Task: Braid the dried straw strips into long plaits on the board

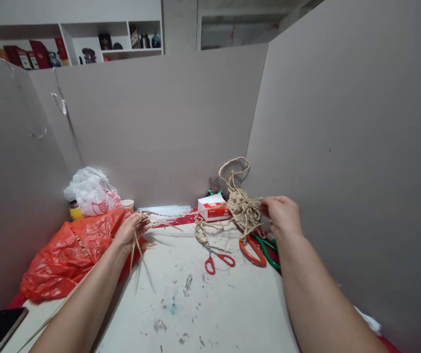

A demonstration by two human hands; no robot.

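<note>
From the head: holding a straw cord (155,214) clamped in the left hand (133,229), with loose strands (133,250) hanging below, beside a red bag (63,255). Reaching with the right hand (280,213) to the right edge of a heap of rope (245,208) at the back of the table (240,314); cannot tell, from so poor a view, whether pinching any of it. Also showing red scissors (210,265) in front of the heap and a small box (216,211) just left of it.
</note>
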